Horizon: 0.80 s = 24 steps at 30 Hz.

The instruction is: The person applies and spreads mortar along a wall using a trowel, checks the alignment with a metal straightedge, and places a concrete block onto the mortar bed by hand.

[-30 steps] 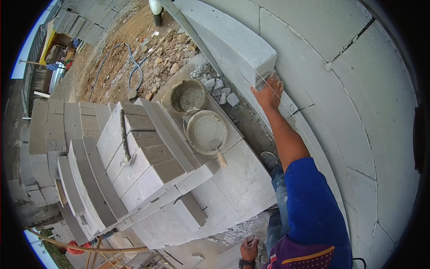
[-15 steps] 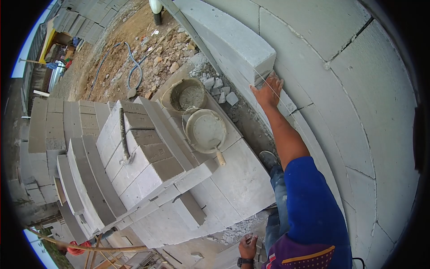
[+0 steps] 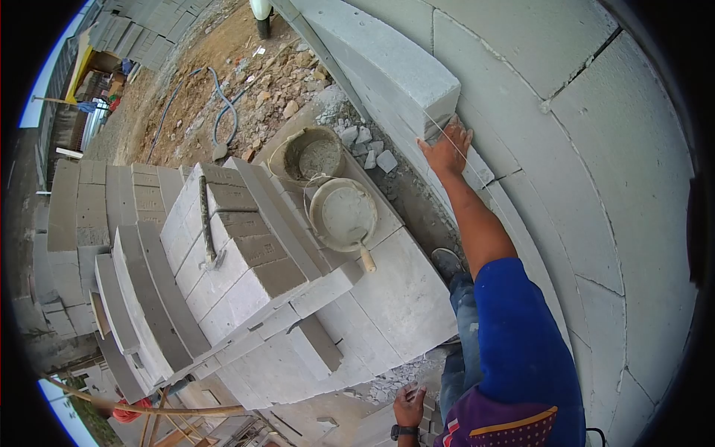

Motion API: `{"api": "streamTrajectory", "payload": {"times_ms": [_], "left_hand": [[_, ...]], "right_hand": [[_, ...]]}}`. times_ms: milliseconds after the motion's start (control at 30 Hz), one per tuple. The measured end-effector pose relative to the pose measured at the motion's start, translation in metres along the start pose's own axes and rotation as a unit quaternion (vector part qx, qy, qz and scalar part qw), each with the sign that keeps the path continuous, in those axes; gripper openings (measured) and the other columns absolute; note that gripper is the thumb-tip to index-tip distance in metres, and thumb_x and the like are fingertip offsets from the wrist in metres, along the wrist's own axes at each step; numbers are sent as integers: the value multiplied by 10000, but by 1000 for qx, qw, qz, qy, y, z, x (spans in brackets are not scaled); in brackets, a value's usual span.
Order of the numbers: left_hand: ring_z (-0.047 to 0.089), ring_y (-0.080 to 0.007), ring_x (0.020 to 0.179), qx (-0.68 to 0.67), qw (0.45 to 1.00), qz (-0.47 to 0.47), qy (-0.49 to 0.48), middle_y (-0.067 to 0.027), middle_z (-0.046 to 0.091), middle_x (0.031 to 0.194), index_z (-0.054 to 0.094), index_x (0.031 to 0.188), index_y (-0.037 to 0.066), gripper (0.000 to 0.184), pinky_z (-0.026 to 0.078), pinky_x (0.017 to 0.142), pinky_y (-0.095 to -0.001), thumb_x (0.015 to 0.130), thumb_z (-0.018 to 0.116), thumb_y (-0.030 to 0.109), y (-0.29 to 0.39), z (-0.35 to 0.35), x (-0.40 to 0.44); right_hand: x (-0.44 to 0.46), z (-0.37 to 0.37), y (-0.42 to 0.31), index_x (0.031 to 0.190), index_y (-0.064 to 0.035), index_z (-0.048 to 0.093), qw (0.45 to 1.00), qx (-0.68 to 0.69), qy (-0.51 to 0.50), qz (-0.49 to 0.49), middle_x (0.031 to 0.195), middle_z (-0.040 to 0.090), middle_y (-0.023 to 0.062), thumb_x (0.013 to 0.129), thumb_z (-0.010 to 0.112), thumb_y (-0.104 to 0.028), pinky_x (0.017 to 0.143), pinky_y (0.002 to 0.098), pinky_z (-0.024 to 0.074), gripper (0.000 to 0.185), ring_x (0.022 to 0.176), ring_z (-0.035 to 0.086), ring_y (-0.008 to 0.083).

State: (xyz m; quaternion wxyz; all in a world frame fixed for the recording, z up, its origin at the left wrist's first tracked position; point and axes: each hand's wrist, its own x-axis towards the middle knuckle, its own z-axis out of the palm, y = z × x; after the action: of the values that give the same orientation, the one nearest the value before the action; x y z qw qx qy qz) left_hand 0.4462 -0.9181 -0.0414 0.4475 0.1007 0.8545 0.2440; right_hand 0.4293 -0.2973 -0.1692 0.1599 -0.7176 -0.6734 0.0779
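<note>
My right hand [image 3: 447,150], in a blue sleeve, rests against the end of a long pale block [image 3: 406,74] on the wall. Its fingers are spread and grip nothing. A thin string [image 3: 477,175] passes over this hand and along the wall. Low in the view, my left hand [image 3: 410,406], with a dark watch on the wrist, hangs beside my legs. Its fingers are loosely curled with gaps between them, and no object shows in it.
Pale blocks [image 3: 216,276] are stacked at centre left, with a hammer-like tool [image 3: 206,216] on top. Beside them stand a bucket of grey mix [image 3: 316,158] and a second bucket [image 3: 342,216] with a wooden-handled tool [image 3: 367,259]. Block rubble [image 3: 386,162] lies along the wall.
My right hand keeps its place at the block end. My left hand has shifted slightly up and to the left in the view.
</note>
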Motion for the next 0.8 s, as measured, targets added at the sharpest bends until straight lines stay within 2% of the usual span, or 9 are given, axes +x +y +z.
{"api": "streamTrajectory", "payload": {"times_ms": [67,267,400,500,633,800], "left_hand": [[733,-231,923,8,1000,0,-10,-180,742,1003,671,1111,-74,454,567,818,-326,871,798,289,6,-6,6],[732,-241,927,30,997,70,24,-185,739,1003,659,1117,-74,405,571,805,-327,894,776,243,28,-29,33],[730,-227,919,-13,999,44,15,-186,735,1006,638,1148,-77,422,575,786,-325,902,772,239,39,-38,42],[734,-242,922,1,998,65,11,-183,730,1028,627,1168,-63,430,577,777,-341,897,774,237,48,-38,45],[724,-320,939,99,983,152,32,-217,688,1132,638,1141,-45,405,584,810,-402,860,798,199,90,-59,57],[710,-301,914,107,950,261,137,-194,690,1067,638,1107,-29,303,572,809,-391,872,765,116,146,-131,111]], "right_hand": [[1,0,0,1536,86,218,1000,-1,-1,2,1528,410,238,755,791,-578,1261,501,131,1174,1445,375,318],[1,1,-1,1546,74,203,1000,8,-5,11,1547,386,232,754,794,-575,1261,499,129,1183,1452,367,312],[2,-2,-2,1547,66,206,1000,9,-6,16,1549,386,224,751,798,-570,1262,493,129,1179,1461,358,305],[1,-3,-3,1544,64,210,1000,11,-6,22,1545,393,217,744,804,-565,1262,488,130,1178,1461,358,301],[1,-3,-5,1541,67,211,1000,6,-7,25,1539,399,214,738,809,-559,1263,484,131,1181,1455,363,300],[1,-6,-5,1538,70,223,1000,11,-8,25,1540,397,218,740,810,-555,1261,485,138,1171,1454,362,305]]}}
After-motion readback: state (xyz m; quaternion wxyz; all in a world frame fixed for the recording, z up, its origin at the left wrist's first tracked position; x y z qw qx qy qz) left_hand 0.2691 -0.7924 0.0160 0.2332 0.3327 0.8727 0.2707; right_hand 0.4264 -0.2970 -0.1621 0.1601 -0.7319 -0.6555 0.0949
